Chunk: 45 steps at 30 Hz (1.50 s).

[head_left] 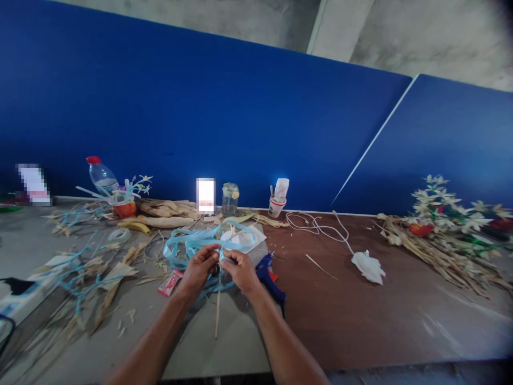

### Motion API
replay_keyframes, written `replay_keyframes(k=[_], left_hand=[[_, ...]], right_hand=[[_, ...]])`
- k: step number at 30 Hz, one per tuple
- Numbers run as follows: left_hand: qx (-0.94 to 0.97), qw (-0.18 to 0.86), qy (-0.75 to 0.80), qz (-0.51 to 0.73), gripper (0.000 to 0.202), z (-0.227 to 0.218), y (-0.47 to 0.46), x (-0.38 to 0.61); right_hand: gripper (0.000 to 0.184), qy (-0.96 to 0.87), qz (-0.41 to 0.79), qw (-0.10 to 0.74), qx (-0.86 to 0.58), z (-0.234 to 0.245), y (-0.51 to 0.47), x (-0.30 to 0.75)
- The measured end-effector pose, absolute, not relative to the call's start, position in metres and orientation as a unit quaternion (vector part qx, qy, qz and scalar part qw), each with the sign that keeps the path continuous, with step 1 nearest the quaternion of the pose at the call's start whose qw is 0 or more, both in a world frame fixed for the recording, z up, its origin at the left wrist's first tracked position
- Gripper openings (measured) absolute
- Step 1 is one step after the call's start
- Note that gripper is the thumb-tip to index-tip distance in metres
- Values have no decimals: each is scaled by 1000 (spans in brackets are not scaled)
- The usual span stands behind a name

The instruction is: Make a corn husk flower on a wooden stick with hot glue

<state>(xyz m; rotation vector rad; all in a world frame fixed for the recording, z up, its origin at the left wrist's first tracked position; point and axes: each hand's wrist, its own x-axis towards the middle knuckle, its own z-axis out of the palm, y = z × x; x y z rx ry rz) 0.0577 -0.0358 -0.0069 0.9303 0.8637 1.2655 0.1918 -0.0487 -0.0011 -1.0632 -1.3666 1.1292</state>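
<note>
My left hand (202, 269) and my right hand (241, 270) meet over the table, fingertips pinched close together. Between them is the upper part of a thin pale stick (218, 315), which hangs down toward me. Light blue ribbon (188, 240) lies in loose loops just beyond the hands, and a narrow piece of it shows at the fingertips around the stick. Which fingers press the ribbon and which the stick is partly hidden. A blue glue gun (269, 278) lies right of my right hand. Near my left wrist is a red-and-white packet (170, 283).
Along the back stand a glass jar (230, 199), a paper cup (277, 206), a lit phone (206, 195) and a plastic bottle (102, 175). Dried husks and blue-wrapped stems (78, 291) cover the left. White flowers (449, 208) lie right, and a white cable (316, 224) runs behind.
</note>
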Motion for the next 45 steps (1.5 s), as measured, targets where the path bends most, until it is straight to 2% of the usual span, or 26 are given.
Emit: replay_keyframes(k=[4, 9, 14, 17, 22, 27, 30, 40, 45], left_hand=[[420, 614, 390, 542, 33, -9, -35, 56], [442, 614, 390, 526, 36, -10, -35, 57], [448, 635, 366, 512, 44, -7, -38, 61], [463, 642, 367, 488, 39, -10, -38, 59], [470, 601, 398, 510, 33, -16, -34, 54], [433, 669, 385, 466, 24, -4, -35, 52], [368, 704, 362, 488, 21, 1, -35, 50], [396, 690, 378, 474, 22, -5, -32, 48], [408, 688, 382, 463, 24, -2, -33, 47]], right_hand=[[12, -535, 479, 518, -464, 1, -47, 194], [29, -391, 582, 567, -432, 2, -43, 196], [21, -370, 640, 556, -380, 0, -43, 192], [13, -397, 626, 549, -385, -1, -43, 191], [12, -498, 525, 531, -441, -3, -44, 192], [11, -592, 495, 452, -448, -6, -48, 187], [11, -593, 486, 426, -480, -6, -50, 185], [13, -630, 415, 418, -507, 2, -56, 184], [16, -606, 462, 424, -489, -4, -54, 185]])
